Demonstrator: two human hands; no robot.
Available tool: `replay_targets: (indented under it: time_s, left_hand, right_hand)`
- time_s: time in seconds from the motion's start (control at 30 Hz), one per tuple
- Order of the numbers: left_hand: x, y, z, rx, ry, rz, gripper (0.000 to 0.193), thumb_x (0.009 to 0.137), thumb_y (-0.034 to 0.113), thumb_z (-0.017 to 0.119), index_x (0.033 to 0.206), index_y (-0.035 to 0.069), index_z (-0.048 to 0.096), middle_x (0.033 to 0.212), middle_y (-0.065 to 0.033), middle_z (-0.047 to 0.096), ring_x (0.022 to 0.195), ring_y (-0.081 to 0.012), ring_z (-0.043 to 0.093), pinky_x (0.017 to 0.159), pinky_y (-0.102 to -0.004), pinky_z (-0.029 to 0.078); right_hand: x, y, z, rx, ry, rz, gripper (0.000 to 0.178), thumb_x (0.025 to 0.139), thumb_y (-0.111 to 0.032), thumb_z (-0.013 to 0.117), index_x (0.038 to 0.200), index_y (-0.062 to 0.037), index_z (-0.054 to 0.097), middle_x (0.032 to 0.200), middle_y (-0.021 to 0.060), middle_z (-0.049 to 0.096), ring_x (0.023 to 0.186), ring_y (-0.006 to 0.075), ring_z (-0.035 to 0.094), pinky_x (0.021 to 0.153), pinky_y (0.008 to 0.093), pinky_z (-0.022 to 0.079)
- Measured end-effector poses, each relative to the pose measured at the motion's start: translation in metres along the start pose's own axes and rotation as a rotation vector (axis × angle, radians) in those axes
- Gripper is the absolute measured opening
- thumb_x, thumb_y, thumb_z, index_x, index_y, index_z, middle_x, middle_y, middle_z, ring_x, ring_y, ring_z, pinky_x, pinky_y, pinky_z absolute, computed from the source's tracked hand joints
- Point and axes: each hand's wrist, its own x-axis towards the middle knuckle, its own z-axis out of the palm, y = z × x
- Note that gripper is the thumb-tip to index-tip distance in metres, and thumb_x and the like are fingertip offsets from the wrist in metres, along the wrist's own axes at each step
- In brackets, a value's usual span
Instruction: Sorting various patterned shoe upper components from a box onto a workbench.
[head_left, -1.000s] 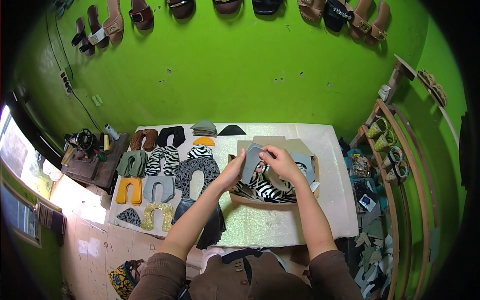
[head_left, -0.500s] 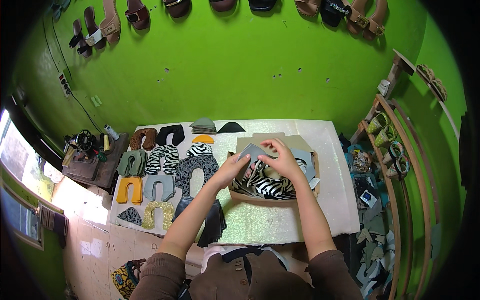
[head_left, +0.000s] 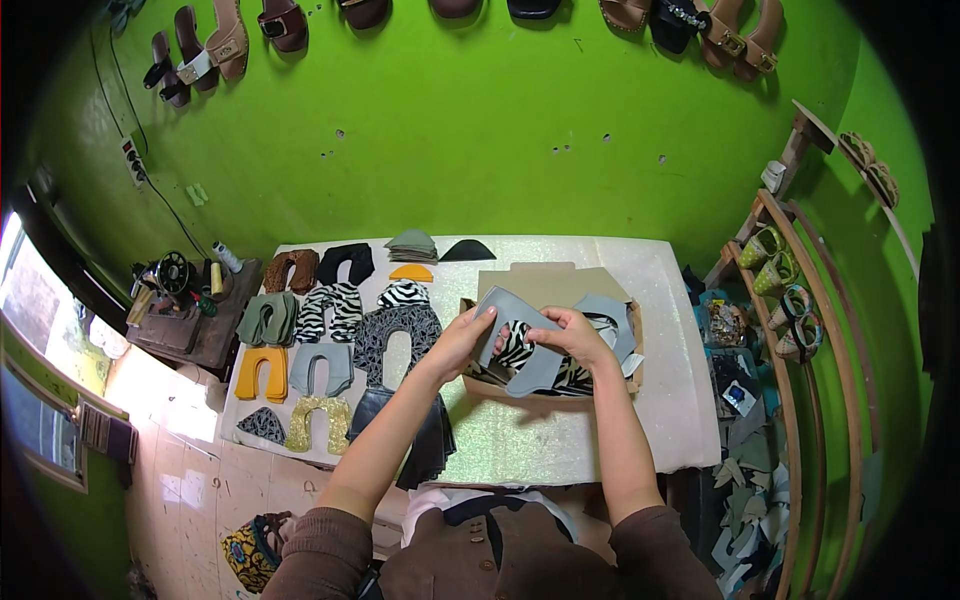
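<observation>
Between both hands I hold a grey U-shaped leather piece (head_left: 534,375) over an open cardboard box (head_left: 560,283). My left hand (head_left: 460,343) pinches its left side, thumb on top. My right hand (head_left: 580,340) grips the opposite side with thumb and fingers closed. Zebra-patterned pieces (head_left: 574,379) lie in the box under the held piece, partly hidden. Another grey piece (head_left: 618,318) rests in the right part of the box, beside my right hand.
Stacks of U-shaped pieces cover the table's left side: green (head_left: 267,318), yellow (head_left: 262,372), grey (head_left: 320,369), gold (head_left: 318,424) and others. A sewing machine (head_left: 175,280) stands far left. A wooden rack (head_left: 815,370) with sandals (head_left: 772,270) is at right, scraps (head_left: 745,490) beside it.
The grey piece has opened out, its curved arm now hanging toward me over the zebra pieces. My right hand has come down from raised fingers to grip its right side.
</observation>
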Motion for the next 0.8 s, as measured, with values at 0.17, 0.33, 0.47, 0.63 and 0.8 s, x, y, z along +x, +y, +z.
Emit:
replay_targets:
  time_s: [0.17,0.33,0.47,0.63,0.8]
  left_hand:
    - [-0.002,-0.007,-0.008,-0.254,0.06,-0.026,0.025,0.093,0.028,0.041,0.098,0.005,0.049,0.082,-0.0029,0.055,0.068,-0.0117,0.053,0.064,-0.0263,0.048]
    - [0.002,-0.024,-0.026,-0.416,0.137,-0.011,0.026,0.094,0.027,0.039,0.1,0.004,0.049,0.087,-0.0051,0.057,0.074,-0.0152,0.056,0.069,-0.0304,0.05]
    - [0.001,-0.036,-0.042,-0.582,0.123,-0.064,0.03,0.094,0.029,0.038,0.1,0.002,0.05,0.089,-0.0059,0.056,0.08,-0.0166,0.056,0.075,-0.0298,0.049]
    - [-0.008,-0.036,-0.061,-0.853,0.069,-0.074,0.035,0.094,0.028,0.037,0.109,-0.002,0.049,0.101,-0.0095,0.056,0.093,-0.0196,0.056,0.081,-0.0308,0.049]
    - [-0.032,-0.027,-0.087,-0.951,0.054,-0.057,0.04,0.094,0.022,0.036,0.123,-0.006,0.037,0.115,-0.0152,0.051,0.104,-0.0238,0.052,0.088,-0.0354,0.045]
  right_hand:
    - [-0.005,0.019,0.011,0.525,-0.067,-0.084,0.036,0.078,-0.007,0.064,0.111,-0.0003,0.051,0.102,0.0078,0.059,0.094,0.014,0.057,0.083,0.0263,0.045]
    - [0.001,0.032,0.034,0.725,-0.047,-0.06,0.041,0.082,0.001,0.054,0.121,0.0,0.041,0.116,0.0136,0.053,0.106,0.022,0.053,0.092,0.0337,0.043]
    - [0.004,0.037,0.054,0.89,-0.105,-0.074,0.046,0.083,0.003,0.048,0.126,-0.0014,0.034,0.122,0.0142,0.048,0.109,0.0247,0.051,0.092,0.0363,0.043]
    - [0.008,0.046,0.073,0.924,-0.115,-0.045,0.045,0.085,0.002,0.045,0.128,-0.0016,0.032,0.126,0.0146,0.045,0.114,0.0263,0.047,0.093,0.039,0.042]
    - [0.015,0.042,0.097,0.905,-0.06,0.014,0.046,0.085,0.003,0.042,0.13,-0.0013,0.03,0.127,0.017,0.043,0.116,0.0295,0.045,0.094,0.0402,0.041]
